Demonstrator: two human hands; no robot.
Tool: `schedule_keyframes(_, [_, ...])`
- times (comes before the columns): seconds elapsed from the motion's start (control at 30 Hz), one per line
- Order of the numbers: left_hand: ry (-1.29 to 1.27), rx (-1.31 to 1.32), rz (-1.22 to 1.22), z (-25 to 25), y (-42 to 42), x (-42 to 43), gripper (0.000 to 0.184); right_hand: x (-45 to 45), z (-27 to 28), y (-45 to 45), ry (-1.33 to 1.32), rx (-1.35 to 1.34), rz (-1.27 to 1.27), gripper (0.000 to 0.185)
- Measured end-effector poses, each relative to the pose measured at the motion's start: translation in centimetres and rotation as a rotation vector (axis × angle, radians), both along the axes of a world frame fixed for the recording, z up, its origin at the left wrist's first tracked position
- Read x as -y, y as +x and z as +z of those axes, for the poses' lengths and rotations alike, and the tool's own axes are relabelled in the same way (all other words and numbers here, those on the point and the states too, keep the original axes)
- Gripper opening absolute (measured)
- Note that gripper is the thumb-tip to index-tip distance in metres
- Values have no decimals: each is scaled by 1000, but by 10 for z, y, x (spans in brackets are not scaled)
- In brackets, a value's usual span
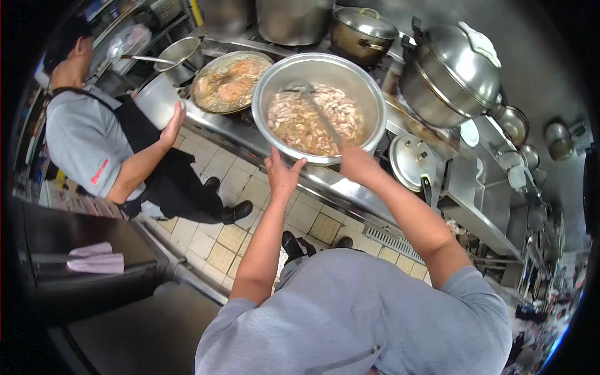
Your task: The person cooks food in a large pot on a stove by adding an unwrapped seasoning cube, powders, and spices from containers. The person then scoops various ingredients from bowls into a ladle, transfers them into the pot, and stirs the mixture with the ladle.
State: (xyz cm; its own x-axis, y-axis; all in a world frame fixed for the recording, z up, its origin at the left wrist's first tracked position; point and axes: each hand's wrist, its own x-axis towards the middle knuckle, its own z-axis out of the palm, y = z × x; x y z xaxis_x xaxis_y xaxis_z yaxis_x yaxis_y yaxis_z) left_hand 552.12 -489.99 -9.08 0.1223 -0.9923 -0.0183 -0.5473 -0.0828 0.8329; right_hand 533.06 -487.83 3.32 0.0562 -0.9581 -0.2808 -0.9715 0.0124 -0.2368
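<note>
Right grip (359, 164): closed round your stirring tool (324, 119).
Left grip (283, 170): your fingers spread at the pot (319, 70)'s near rim.
Chopped food (340, 107): inside, just beyond both grips.
Stirring: food's in; mixing looks partway, probably unfinished.

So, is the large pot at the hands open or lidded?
Open: nothing covers the large pot, and the chopped food inside is visible, with a utensil in the right hand reaching into it.
</note>
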Motion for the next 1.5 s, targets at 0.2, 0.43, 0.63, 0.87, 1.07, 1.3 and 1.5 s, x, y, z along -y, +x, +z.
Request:
schedule_keyframes(0.2, [-1, 64, 48, 9, -10, -5, 102, -58, 9, -26, -19, -365, 214, 67])
schedule_keyframes(0.43, [-74, -298, 7, -9, -4, 7, 95, -94, 76, -127, -119, -238, 115, 67])
schedule_keyframes(0.63, [51, -607, 48, -3, 15, 44, 78, -143, 167, -131, -155, -131, -4, 66])
schedule_keyframes(0.87, [98, -805, 107, 18, -7, 33, 82, -138, 172, -113, -26, -270, -1, 63])
schedule_keyframes(1.07, [231, -944, 35, 9, -9, 26, 79, -109, 81, -102, 20, -39, -113, 51])
schedule_keyframes(1.3, [289, -985, 75, 12, -22, 13, 79, -84, 59, -114, -132, 174, -146, 50])
schedule_keyframes(1.5, [288, -1044, 43, 20, -20, 12, 83, -22, -25, -57, -68, 8, -217, 45])
